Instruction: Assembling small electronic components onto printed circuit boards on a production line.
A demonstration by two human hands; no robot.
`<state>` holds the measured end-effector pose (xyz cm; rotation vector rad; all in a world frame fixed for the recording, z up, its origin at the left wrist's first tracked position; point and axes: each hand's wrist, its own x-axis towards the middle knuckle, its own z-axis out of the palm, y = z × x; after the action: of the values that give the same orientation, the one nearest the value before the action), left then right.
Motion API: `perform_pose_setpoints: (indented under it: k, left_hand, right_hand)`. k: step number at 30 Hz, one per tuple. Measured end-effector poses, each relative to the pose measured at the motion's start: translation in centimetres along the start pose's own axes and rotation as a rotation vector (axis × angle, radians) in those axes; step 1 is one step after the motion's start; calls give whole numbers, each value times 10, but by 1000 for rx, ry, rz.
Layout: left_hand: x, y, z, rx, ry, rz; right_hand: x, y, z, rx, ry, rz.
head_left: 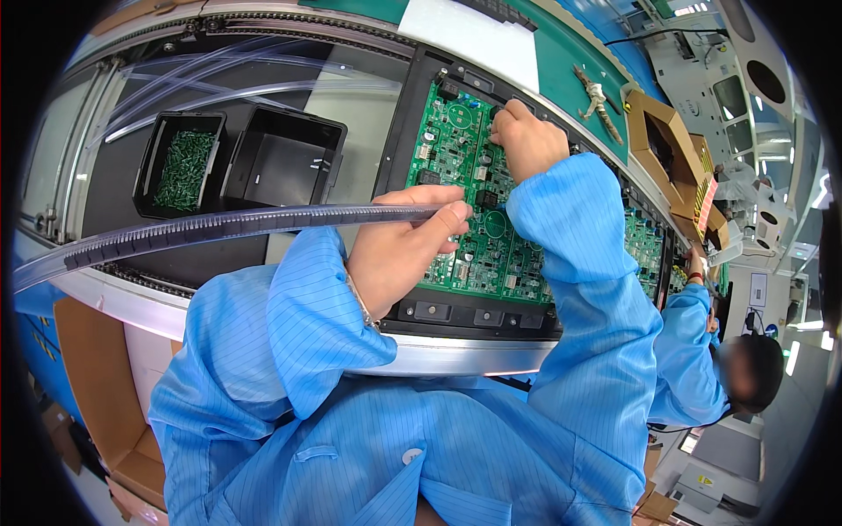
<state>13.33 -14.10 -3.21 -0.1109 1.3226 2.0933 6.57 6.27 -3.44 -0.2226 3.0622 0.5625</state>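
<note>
My left hand [399, 254] is closed around the end of a long clear plastic tube [219, 225] with a row of small black components inside. The tube stretches out to the left, and its held end lies over a green circuit board [491, 263]. At the board's far edge, my right hand [531, 145] is bent down with its fingers pinched together. Whatever those fingers hold, if anything, is too small or hidden to make out. A black frame [396, 162] surrounds the board, which carries many small soldered parts.
Left of the frame stand a black bin [147, 167] of small green parts and another black bin [294, 145] with a few tiny pieces. More clear tubes [254, 89] lie behind them. A co-worker [688, 351] works at the right, near cardboard boxes [658, 145].
</note>
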Motion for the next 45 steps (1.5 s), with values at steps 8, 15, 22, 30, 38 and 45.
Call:
perform_pose_setpoints:
  k: [8, 15, 22, 30, 38, 45]
  left_hand:
    - [-1, -1, -1, 22, -29, 1]
    - [-1, -2, -2, 29, -35, -15]
    - [-2, -9, 0, 18, 1, 37]
    - [1, -6, -3, 165, -3, 67]
    - [3, -4, -11, 208, 3, 134]
    - [-4, 7, -11, -74, -19, -44]
  right_hand:
    - [1, 0, -4, -21, -48, 0]
    - [1, -1, -4, -38, -69, -19]
    - [-21, 19, 17, 308, 130, -71]
    - [-36, 5, 12, 130, 178, -72]
    - [-48, 1, -12, 333, 257, -114]
    - [-78, -37, -27, 946, 387, -274]
